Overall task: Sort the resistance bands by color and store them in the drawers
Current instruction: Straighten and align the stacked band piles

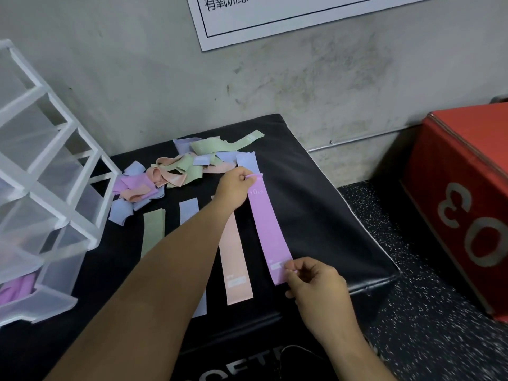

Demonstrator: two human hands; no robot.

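- Closest to me is my left forearm, reaching in from the lower left. It crosses over the blue band (189,211) and hides its middle.
- My left hand (233,188) pinches the far end of the purple band (268,229) between thumb and fingertip, with the other fingers curled in.
- My right hand (313,281) pinches the near end of the same band at its right edge, just beside a white label.
- The purple band lies stretched flat on the black box (316,188), running from me toward the wall (137,78).
- It is the rightmost of four laid-out strips. From the left they are the green band (153,232), the blue band, the peach band (236,259) and the purple band, side by side with gaps between them.
- A tangled pile (176,169) of blue, green, peach and purple bands sits on the far left part of the box, just beyond the strips. My left hand is close to its right end.
- Clear plastic drawers (55,160) in a white frame stand at the left. The lowest one I can see holds stored bands (16,291), all purple.
- A red box (461,202) sits to the right on the speckled floor (426,312), apart from the black box.
- A white sign (275,17) with black print hangs on the wall above.
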